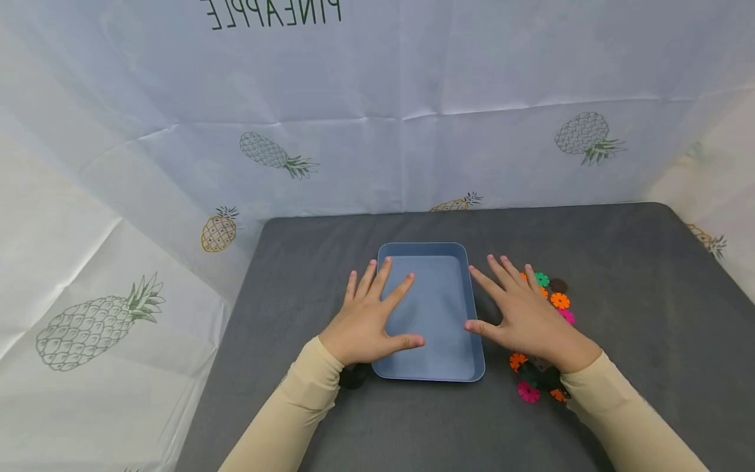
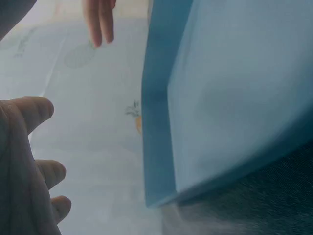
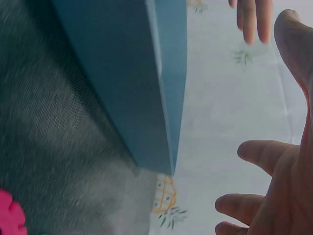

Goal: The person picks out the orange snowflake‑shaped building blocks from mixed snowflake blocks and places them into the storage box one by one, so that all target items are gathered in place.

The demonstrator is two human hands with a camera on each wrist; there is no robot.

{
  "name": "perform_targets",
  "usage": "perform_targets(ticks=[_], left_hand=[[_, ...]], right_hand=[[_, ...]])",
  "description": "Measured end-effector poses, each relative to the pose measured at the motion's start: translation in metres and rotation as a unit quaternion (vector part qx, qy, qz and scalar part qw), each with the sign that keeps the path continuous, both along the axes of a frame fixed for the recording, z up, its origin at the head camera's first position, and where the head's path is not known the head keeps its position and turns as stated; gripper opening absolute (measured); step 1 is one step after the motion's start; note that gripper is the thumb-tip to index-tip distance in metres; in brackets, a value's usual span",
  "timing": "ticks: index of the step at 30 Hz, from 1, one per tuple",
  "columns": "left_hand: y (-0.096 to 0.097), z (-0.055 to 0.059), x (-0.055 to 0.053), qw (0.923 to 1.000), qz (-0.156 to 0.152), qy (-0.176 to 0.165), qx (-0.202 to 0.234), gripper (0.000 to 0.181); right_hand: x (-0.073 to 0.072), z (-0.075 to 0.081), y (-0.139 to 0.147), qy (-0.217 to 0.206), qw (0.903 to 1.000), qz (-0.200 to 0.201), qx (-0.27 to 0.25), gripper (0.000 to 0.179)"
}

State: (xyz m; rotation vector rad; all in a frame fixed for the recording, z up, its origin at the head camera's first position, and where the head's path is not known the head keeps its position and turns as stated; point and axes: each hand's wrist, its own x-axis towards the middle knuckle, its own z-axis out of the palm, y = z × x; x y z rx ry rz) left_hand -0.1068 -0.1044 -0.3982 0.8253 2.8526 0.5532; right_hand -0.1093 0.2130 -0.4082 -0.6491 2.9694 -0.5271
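Observation:
A shallow blue rectangular tray (image 1: pixel 433 314) lies on the dark grey table, its inside bare. My left hand (image 1: pixel 366 318) hovers over the tray's left side with fingers spread. My right hand (image 1: pixel 525 314), also spread, hovers just beyond the tray's right edge, palm down. Neither hand holds anything. Under and around the right hand lie several small flower-shaped pieces, among them an orange one (image 1: pixel 560 301), a green one (image 1: pixel 541 280) and a pink one (image 1: pixel 528 392). The right hand and wrist hide part of this group. In the left wrist view the tray (image 2: pixel 161 103) stands beside the fingers (image 2: pixel 36 110).
A dark round object (image 1: pixel 352 377) sits near the tray's lower left corner, partly hidden by the left wrist. The grey table (image 1: pixel 637 275) reaches back to a white cloth (image 1: pixel 366 170) with pineapple prints, which hangs behind and at both sides.

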Motion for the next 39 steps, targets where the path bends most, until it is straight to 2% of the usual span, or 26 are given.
perform_targets(ticks=[6, 10, 13, 16, 19, 22, 27, 30, 39], left_hand=[[-0.012, -0.015, -0.009, 0.9986, 0.021, -0.033, 0.036, 0.096], [-0.020, -0.028, -0.013, 0.9937, 0.040, -0.068, 0.080, 0.095], [-0.025, -0.036, -0.015, 0.9849, 0.053, -0.100, 0.130, 0.096], [-0.029, -0.045, -0.020, 0.9727, 0.062, -0.129, 0.183, 0.097], [-0.033, -0.053, -0.025, 0.9596, 0.063, -0.150, 0.229, 0.097], [-0.038, -0.062, -0.029, 0.9493, 0.066, -0.170, 0.256, 0.094], [-0.043, -0.073, -0.034, 0.9391, 0.087, -0.176, 0.282, 0.085], [-0.043, -0.075, -0.036, 0.9351, 0.097, -0.174, 0.293, 0.077], [-0.040, -0.082, -0.038, 0.9350, 0.107, -0.167, 0.294, 0.069]], right_hand=[[-0.012, -0.007, 0.017, -0.012, 0.9997, -0.019, -0.004, 0.099], [-0.017, -0.014, 0.028, -0.018, 0.9994, -0.030, 0.001, 0.082], [-0.019, -0.016, 0.035, -0.017, 0.9992, -0.037, 0.001, 0.064], [-0.023, -0.015, 0.041, -0.011, 0.9987, -0.049, -0.001, 0.052], [-0.028, -0.016, 0.048, -0.007, 0.9978, -0.065, 0.005, 0.047], [-0.034, -0.018, 0.054, -0.011, 0.9967, -0.079, 0.008, 0.046], [-0.046, -0.022, 0.060, -0.028, 0.9948, -0.097, 0.004, 0.042], [-0.051, -0.024, 0.063, -0.035, 0.9941, -0.102, 0.007, 0.038], [-0.059, -0.032, 0.069, -0.031, 0.9959, -0.082, 0.022, 0.037]])
